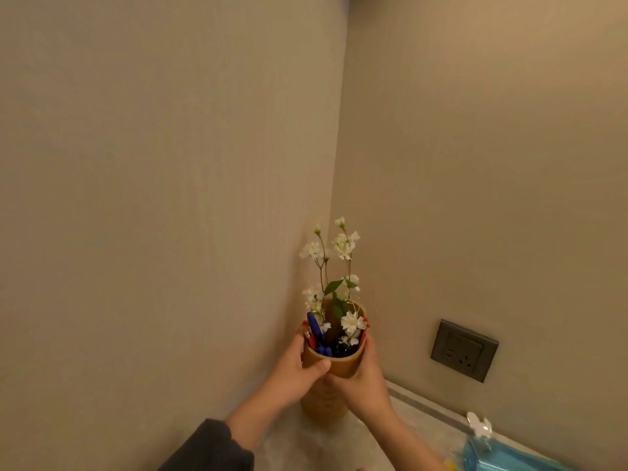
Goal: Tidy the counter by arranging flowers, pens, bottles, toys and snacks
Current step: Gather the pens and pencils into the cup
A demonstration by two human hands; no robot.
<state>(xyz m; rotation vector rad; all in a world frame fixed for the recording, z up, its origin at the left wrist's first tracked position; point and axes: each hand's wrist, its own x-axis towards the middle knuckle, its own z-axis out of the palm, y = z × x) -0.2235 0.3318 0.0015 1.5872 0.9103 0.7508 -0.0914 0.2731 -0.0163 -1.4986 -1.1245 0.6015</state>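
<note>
A tall tan cylindrical holder (334, 363) stands in the corner of the pale counter (418, 426). White flowers (343, 248) on thin stems with green leaves rise out of it. Blue and red pens (314, 329) stick up inside its rim. My left hand (299, 365) grips the holder's left side near the rim, thumb across the front. My right hand (362, 372) wraps round its right side. The holder's base touches the counter, partly hidden behind my wrists.
Two beige walls meet right behind the holder. A dark wall socket (464, 350) sits on the right wall. A blue plastic item (489, 453) and a small white toy-like piece (479, 426) lie at the counter's lower right, beside the wall.
</note>
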